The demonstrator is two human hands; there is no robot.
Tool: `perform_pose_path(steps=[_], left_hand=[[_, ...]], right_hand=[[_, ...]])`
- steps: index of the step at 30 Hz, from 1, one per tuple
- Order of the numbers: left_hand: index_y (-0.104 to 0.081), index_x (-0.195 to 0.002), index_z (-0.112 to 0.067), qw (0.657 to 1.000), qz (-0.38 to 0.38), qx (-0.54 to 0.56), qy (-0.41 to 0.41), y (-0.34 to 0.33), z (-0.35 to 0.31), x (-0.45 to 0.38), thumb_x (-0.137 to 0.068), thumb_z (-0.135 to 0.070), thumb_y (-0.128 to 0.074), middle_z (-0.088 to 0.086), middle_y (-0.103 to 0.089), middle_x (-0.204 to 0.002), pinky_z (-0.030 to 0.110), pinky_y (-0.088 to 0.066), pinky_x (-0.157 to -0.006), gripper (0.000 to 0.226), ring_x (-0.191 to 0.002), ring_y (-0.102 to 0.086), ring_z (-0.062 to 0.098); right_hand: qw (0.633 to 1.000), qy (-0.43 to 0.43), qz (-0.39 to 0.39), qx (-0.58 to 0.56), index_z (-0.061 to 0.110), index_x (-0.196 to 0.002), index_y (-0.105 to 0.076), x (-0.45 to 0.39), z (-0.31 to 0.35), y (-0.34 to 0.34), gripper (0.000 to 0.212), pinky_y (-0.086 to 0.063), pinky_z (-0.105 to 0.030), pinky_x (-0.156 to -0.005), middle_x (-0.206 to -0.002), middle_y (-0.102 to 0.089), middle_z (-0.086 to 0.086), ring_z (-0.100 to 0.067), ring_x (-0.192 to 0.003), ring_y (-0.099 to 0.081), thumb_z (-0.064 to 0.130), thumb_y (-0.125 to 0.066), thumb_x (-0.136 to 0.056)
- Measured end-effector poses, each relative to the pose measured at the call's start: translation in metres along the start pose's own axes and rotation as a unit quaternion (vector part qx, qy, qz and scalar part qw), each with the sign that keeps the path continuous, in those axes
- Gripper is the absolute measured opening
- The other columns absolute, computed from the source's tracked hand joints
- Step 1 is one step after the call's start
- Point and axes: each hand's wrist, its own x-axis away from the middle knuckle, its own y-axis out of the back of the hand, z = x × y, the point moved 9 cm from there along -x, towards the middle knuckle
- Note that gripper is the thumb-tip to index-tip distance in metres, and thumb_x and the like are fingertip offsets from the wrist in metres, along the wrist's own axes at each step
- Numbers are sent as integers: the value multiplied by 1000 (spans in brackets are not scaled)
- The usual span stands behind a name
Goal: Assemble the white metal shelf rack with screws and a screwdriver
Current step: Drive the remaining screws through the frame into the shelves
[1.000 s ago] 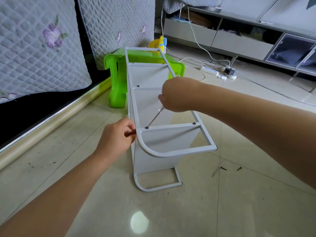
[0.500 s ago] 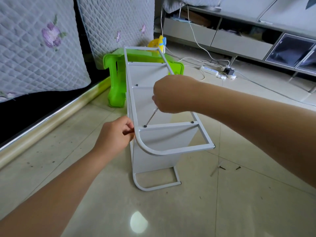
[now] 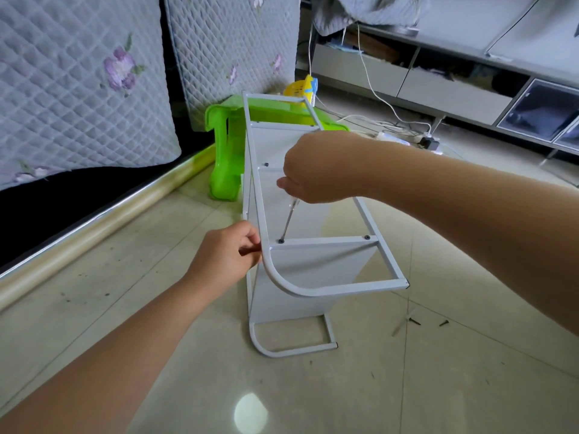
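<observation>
Behind the white rack [image 3: 316, 270] stands a green stool [image 3: 225, 158]; loose screws [image 3: 416, 322] lie on the floor. The left hand [image 3: 225, 255] pinches its frame, the right hand [image 3: 316, 170] holds the screwdriver [image 3: 288, 222] on a screw.

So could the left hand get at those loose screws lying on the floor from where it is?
Probably not directly: the left hand grips the rack frame on its far side from the loose screws, so the rack stands between them.
</observation>
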Motion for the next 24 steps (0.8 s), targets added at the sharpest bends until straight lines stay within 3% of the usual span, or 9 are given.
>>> perform_pose_path(steps=[3, 6, 9, 11, 14, 18, 20, 22, 24], left_hand=[[-48, -64, -30, 1000, 3, -5, -5, -1, 1, 2, -71, 8, -71, -19, -57, -58, -1, -38, -58, 45, -59, -56, -17], [-60, -73, -9, 1000, 9, -16, -8, -2, 2, 0, -70, 8, -71, -15, -60, -59, -1, -38, -58, 20, -59, -55, -19], [-62, -79, -1, 1000, 6, -18, -11, -1, 1, 0, -70, 7, -72, 4, -70, -67, 2, -40, -59, 15, -59, -54, -19], [-62, -79, -1, 1000, 5, -20, -12, -1, 0, 1, -70, 7, -72, 6, -70, -70, 5, -40, -60, 15, -58, -54, -19], [-62, -78, -1, 1000, -2, -22, -15, 0, 0, 1, -70, 8, -71, 5, -69, -68, 4, -39, -60, 15, -57, -53, -19], [-61, -78, -2, 1000, 2, -14, -15, 0, 0, 1, -71, 10, -69, -9, -63, -65, 0, -40, -61, 16, -61, -54, -20], [-58, -78, -11, 1000, 2, -9, -14, 1, -2, 3, -75, 10, -64, -16, -61, -66, 1, -40, -61, 23, -63, -56, -18], [-54, -83, -19, 1000, 5, 12, 4, 2, -1, 5, -81, 9, -56, -14, -62, -74, 1, -40, -62, 28, -66, -58, -16], [-58, -92, -21, 999, 8, 44, 25, 1, -2, 6, -84, 1, -55, -7, -64, -84, 0, -40, -64, 23, -70, -58, -16]], right_hand=[[999, -7, 22, -47, 8, -69, -32, -1, -4, -6, 38, -28, -28, -69, -66, -30, 1, -19, -64, -32, 30, -30, -100], [993, 19, 45, -109, 11, -95, -33, 5, -5, -7, 6, -29, -28, -69, -84, -39, -4, -22, -79, -37, 16, -34, -97], [995, 50, 17, -85, 10, -110, -49, 7, -6, -1, 17, -40, -31, -77, -98, -52, -9, -23, -88, -46, 12, -40, -95], [997, 70, -18, -40, 10, -109, -56, 9, -4, 7, 21, -35, -25, -67, -90, -54, -4, -17, -78, -45, 20, -44, -95], [996, 79, -35, 33, 5, -100, -57, 13, 5, 13, 33, -18, -28, -53, -63, -32, 3, -12, -54, -30, 32, -38, -97], [999, 29, -27, 21, 6, -73, -39, 10, 12, 7, 44, -26, -29, -57, -63, -23, 0, -23, -62, -31, 38, -24, -100], [1000, 0, -29, 4, 11, -65, -33, 9, 7, 2, 46, -29, -30, -60, -65, -31, -3, -27, -69, -37, 37, -22, -101], [998, -11, -51, -17, 9, -82, -45, 7, -1, -1, 38, -32, -31, -65, -84, -50, -11, -33, -84, -48, 32, -23, -101], [995, -9, -42, -90, 7, -100, -44, 5, -9, -7, 26, -33, -31, -71, -100, -53, -16, -31, -94, -50, 27, -27, -101]])
